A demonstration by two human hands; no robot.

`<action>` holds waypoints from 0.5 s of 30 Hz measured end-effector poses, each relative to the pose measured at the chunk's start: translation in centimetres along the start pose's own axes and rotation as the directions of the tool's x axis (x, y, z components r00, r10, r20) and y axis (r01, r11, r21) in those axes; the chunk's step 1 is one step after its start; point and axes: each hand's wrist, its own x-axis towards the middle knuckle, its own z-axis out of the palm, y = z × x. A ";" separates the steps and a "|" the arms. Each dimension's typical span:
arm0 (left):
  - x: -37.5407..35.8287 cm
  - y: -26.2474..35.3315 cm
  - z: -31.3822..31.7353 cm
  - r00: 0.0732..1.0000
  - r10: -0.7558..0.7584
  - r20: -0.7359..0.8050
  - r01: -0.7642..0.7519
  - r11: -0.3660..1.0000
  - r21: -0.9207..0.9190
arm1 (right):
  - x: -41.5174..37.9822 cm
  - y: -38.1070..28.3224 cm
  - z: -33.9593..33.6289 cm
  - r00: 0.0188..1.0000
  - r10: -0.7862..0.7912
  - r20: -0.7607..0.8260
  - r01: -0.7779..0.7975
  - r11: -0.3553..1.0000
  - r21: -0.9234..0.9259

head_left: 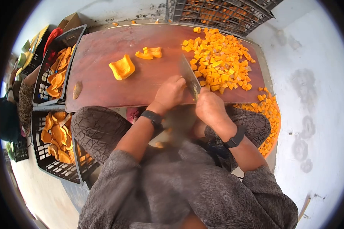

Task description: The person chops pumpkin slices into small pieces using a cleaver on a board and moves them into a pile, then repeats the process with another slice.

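My right hand point(211, 108) is closed around the handle of a broad-bladed knife point(190, 74), whose blade points away from me over the reddish-brown board point(103, 42). Beside the blade, on its left, is my left hand point(171, 91), with fingers curled in; whatever they may hold is hidden. A large pumpkin piece point(122, 68) lies on the board's left half, and smaller pumpkin strips point(150, 53) rest just beyond it. Right of the knife spreads a heap of diced pumpkin point(221, 61). A brownish scrap point(77, 90) sits at the board's left edge.
Black crates point(37, 86) point(40, 152) with pumpkin slices stand at the left. An orange tub point(278, 124) of diced pumpkin is beside my right knee. Another black crate point(225, 15) stands behind the board. A white wall point(313, 95) bounds the right; another person's arm point(32, 75) shows far left.
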 end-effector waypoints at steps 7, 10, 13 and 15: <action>0.8 0.6 -0.4 1.000 0.028 -0.005 -0.028 0.999 0.016 | 4.3 -0.6 1.4 0.996 0.080 0.045 -0.079 0.997 -0.015; 0.6 -0.3 0.1 1.000 -0.005 0.021 0.004 0.999 0.032 | 6.4 -0.5 1.3 0.999 0.013 0.046 -0.012 0.999 -0.032; 0.4 -1.1 0.2 0.999 0.001 0.049 -0.004 0.999 0.044 | 8.2 1.0 1.8 0.996 0.086 -0.026 -0.087 0.994 -0.064; 0.4 0.0 -0.6 0.998 -0.061 0.005 0.061 0.998 0.017 | 8.2 2.6 1.8 0.992 0.087 -0.086 -0.091 0.995 -0.043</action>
